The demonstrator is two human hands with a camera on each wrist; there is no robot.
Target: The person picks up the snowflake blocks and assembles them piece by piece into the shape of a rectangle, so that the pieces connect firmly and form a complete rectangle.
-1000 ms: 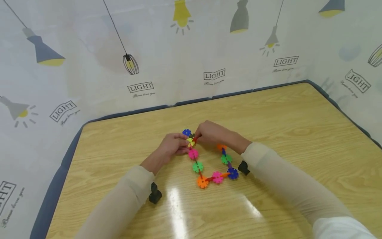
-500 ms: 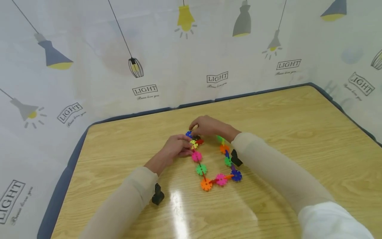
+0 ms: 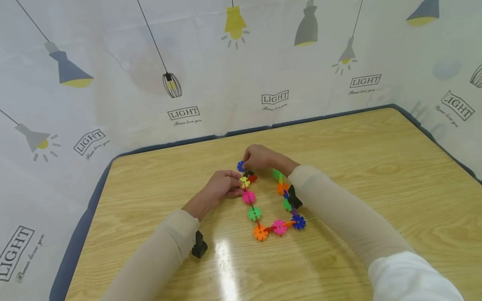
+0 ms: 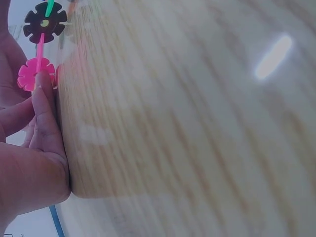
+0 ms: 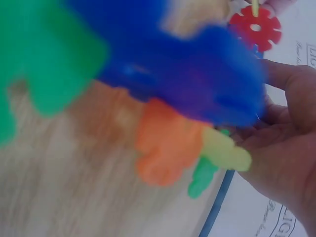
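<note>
Notched plastic snowflake discs are linked in a chain on the table. In the head view my left hand [image 3: 224, 184] pinches the chain at the yellow disc [image 3: 244, 182], above a pink disc [image 3: 249, 197]. My right hand [image 3: 260, 158] holds the blue disc [image 3: 241, 166] at the chain's far end; its fingertips are partly hidden. Between the hands are a black disc [image 3: 248, 173] and a red disc [image 3: 252, 178]. In the left wrist view a fingertip lies on a pink disc [image 4: 29, 74]. The right wrist view shows a red disc [image 5: 255, 28] beyond my right fingers [image 5: 291, 79].
The chain bends round through an orange disc [image 3: 260, 232], a pink disc [image 3: 280, 227] and a dark blue disc [image 3: 299, 222], then back to a green disc [image 3: 278, 174] beneath the right forearm. A printed curtain [image 3: 218, 92] stands behind the wooden table [image 3: 150, 175].
My right hand has moved from the red disc beside the yellow one up to the blue disc, its fingers closing there. My left hand stays at the yellow disc. The head view has shifted slightly.
</note>
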